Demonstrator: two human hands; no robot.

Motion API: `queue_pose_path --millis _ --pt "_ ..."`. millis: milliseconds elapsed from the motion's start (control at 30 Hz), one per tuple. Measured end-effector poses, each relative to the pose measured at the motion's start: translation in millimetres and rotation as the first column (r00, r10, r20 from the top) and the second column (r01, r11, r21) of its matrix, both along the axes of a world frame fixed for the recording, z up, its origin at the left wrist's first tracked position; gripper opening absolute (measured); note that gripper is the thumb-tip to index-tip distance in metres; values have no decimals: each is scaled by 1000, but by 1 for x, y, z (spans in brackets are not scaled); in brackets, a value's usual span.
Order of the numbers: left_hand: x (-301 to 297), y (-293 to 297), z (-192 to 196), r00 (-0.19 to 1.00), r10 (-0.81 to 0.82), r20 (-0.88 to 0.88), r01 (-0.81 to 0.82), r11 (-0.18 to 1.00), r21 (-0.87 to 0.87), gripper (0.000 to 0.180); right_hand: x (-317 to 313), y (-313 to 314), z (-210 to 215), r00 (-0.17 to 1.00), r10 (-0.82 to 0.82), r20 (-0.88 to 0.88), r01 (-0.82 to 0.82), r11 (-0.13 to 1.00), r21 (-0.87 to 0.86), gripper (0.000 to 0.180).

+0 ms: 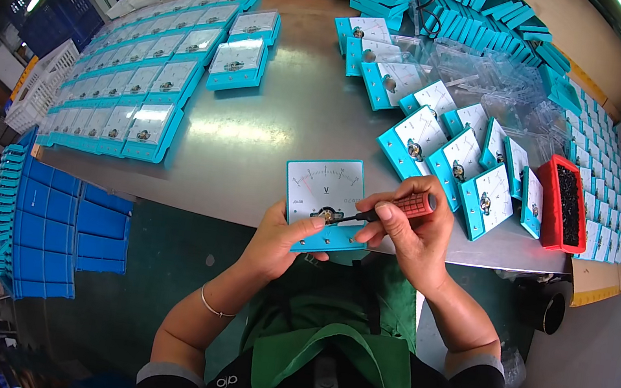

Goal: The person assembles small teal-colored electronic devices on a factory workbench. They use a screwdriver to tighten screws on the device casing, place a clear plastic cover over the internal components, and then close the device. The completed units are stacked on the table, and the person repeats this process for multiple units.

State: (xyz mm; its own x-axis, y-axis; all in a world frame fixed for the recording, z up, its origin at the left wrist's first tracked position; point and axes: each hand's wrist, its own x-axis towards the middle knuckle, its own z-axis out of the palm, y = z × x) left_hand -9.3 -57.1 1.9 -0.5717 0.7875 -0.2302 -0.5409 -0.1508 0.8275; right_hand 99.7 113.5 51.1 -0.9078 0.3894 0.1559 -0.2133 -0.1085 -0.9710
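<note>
A voltmeter (324, 184) with a white dial and turquoise base is tilted up at the table's front edge. My left hand (279, 239) grips its lower left side, the thumb on the front near the round opening. My right hand (417, 237) is closed around a screwdriver (414, 204) with a red, dark-lined handle. The screwdriver's dark shaft slants down left across the dial, its tip at the opening where small metal parts show. Whether the tip sits in a screw cannot be made out.
Similar meters (488, 199) lean in a group at right, beside a red bin (563, 206) of small black parts. Clear plastic covers (485, 80) and turquoise cases (461, 25) are piled behind. Rows of meters (160, 78) cover the table's left; blue crates (48, 228) stand below.
</note>
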Motion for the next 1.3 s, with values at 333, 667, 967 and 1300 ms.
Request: queue_pose_path --millis 333,667,967,1300 --pt "4 -1 1 833 -140 -536 72 987 -146 27 -3 18 10 996 90 8 -90 965 246 19" --pt "-17 26 -13 973 107 -207 -96 993 63 28 -31 60 23 992 -44 -120 101 850 517 15" --pt "-20 19 -21 964 2 -266 8 999 36 30 -149 271 -8 688 -715 122 -118 56 991 50" --pt "-20 15 -22 956 -19 -293 48 995 92 28 -142 253 17 697 -701 150 28 236 971 59"
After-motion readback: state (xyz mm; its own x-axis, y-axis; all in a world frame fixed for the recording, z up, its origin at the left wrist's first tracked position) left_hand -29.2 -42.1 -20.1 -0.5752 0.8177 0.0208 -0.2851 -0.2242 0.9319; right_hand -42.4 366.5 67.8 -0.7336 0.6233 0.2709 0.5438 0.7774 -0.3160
